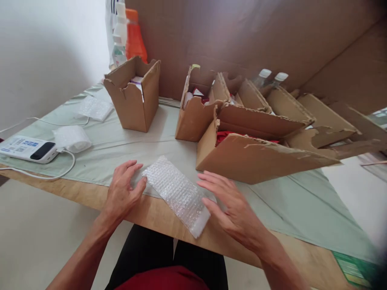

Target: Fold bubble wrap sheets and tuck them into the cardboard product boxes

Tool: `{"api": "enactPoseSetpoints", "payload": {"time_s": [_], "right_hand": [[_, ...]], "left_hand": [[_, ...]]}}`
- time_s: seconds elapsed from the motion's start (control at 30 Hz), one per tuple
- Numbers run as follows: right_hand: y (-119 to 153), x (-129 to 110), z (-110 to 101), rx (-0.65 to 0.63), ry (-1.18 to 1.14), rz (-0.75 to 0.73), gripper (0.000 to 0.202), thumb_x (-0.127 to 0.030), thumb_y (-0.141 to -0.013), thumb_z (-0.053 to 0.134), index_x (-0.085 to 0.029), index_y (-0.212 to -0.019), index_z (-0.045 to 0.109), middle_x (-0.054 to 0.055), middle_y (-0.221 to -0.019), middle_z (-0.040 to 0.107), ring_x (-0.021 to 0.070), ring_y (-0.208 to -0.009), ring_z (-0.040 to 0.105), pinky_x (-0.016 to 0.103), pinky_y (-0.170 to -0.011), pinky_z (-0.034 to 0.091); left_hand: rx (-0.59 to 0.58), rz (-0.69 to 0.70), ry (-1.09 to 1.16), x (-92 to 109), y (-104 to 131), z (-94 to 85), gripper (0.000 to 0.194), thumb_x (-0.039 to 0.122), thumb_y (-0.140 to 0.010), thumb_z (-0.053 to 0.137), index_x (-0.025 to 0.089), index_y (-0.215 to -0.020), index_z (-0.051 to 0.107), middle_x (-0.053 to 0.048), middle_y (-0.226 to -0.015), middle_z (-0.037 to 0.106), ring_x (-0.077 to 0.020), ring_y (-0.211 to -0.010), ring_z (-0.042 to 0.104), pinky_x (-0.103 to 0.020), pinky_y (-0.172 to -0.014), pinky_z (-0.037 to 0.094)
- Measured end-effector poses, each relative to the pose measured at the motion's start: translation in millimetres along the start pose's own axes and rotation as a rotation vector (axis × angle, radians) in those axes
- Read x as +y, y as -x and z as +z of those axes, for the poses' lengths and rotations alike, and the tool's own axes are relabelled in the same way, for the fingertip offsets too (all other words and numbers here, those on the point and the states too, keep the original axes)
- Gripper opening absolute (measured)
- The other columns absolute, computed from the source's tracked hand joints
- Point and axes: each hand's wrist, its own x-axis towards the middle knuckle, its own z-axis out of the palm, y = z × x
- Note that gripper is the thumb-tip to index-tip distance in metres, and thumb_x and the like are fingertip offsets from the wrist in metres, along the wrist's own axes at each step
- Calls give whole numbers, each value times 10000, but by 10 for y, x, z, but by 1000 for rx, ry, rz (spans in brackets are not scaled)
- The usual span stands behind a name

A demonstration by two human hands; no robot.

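1. Evidently, the bubble-wrap piece (pixel 177 193) lies between the two hands at the near side of the desk (pixel 90 196), its upper part over the green cloth (pixel 165 135) and its lower part over the bare wood strip along the near edge.

2. Its long axis runs aslant, from a far-left end down to a near-right end; the lowest corner comes close to the desk's near edge without passing it.

3. The left hand (pixel 125 187) stands beside the far-left end, thumb tip right at that corner. Its fingers are spread and curved, grasping nothing; whether the thumb touches the plastic, I cannot tell.

4. The right hand (pixel 225 203) stands on the opposite side, along the right long edge toward the near end, thumb pointing in over the margin. It too is loosely spread and holds nothing; light contact at the thumb cannot be ruled out.

5. Neither hand is plainly nearer: each has its thumb at the piece's margin, so the two sit at roughly opposite ends of its length.

6. Beyond the right hand's fingertips, a long cardboard box (pixel 266 159) stands just past the piece. Toward the desk's left edge, well apart from the left hand, lies a white device (pixel 22 148).
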Motion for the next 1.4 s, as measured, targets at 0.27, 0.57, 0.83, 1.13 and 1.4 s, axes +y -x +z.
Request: {"api": "enactPoseSetpoints", "payload": {"time_s": [0.27, 0.57, 0.83, 1.13, 1.4], "right_hand": [[76, -54, 209, -299, 79, -46, 261, -368, -957, 674, -196, -1140, 744, 140, -1419, 640, 339, -1372, 523, 549, -1128, 419], [1360, 223, 220, 58, 181, 283, 453, -380, -988, 564, -211, -1408, 572, 161, -1464, 596, 342, -1353, 549, 566, -1055, 488], [830, 114, 487, 205, 141, 224, 87, -170, -937, 573, -218, -939, 646, 127, -1334, 697, 328, -1277, 616, 526, -985, 539], [1087, 762, -354, 425, 127, 528, 282, -394, -929, 612, -263, -1174, 661, 82, -1162, 761, 297, -1033, 711, 430, -764, 589], [747, 1406, -485, 499, -211, 667, 492, -530, -841, 667, -204, -1207, 622, 119, -1153, 754, 272, -987, 733, 400, -780, 605]], "left_hand": [[-199, 115, -297, 86, -403, 357, 364, 382, -813, 624, 140, -1068, 720, -213, -1338, 639, -416, -1284, 571, -594, -1119, 436], [-184, 41, -183, 179, -187, 242, 235, 457, -793, 548, 240, -844, 622, -116, -1130, 737, -339, -1115, 663, -497, -1002, 508], [-146, -114, -59, 199, 119, -26, 505, 557, -845, 617, 256, -1251, 616, 0, -830, 703, -205, -708, 685, -324, -666, 533], [-255, 93, 25, 397, 84, 238, 601, 582, -859, 635, 257, -1361, 586, -67, -1018, 706, -213, -743, 686, -270, -506, 529], [-366, 261, 297, 1168, -434, 874, 653, 369, -895, 613, 273, -1507, 404, -157, -1415, 603, -279, -1073, 696, -323, -648, 618]]}}
